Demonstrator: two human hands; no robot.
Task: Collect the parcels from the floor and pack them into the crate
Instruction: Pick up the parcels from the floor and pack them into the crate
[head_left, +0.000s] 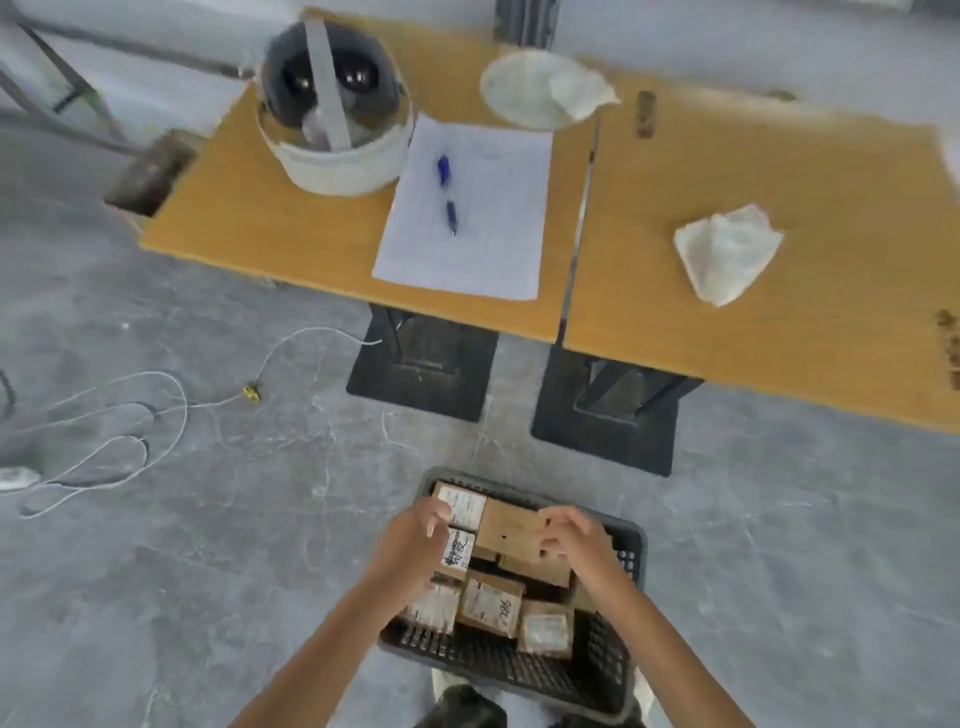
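A dark plastic crate (631, 558) stands on the grey floor at the bottom middle, holding several brown cardboard parcels with white labels. Both hands are over its far half. My left hand (415, 535) rests with curled fingers on the labelled parcels (462, 512) at the crate's far left. My right hand (571, 535) grips the right edge of a plain brown parcel (506, 527) lying on top. More parcels (491, 605) lie in the crate's near half. No parcel is visible on the floor outside the crate.
Two orange-topped tables (779, 270) stand just beyond the crate on black bases (605, 426). On them lie a helmet (332, 109), a sheet of paper (467, 213) with a blue pen, a bowl and a crumpled cloth (724, 252). White cable (119, 431) loops across the floor at left.
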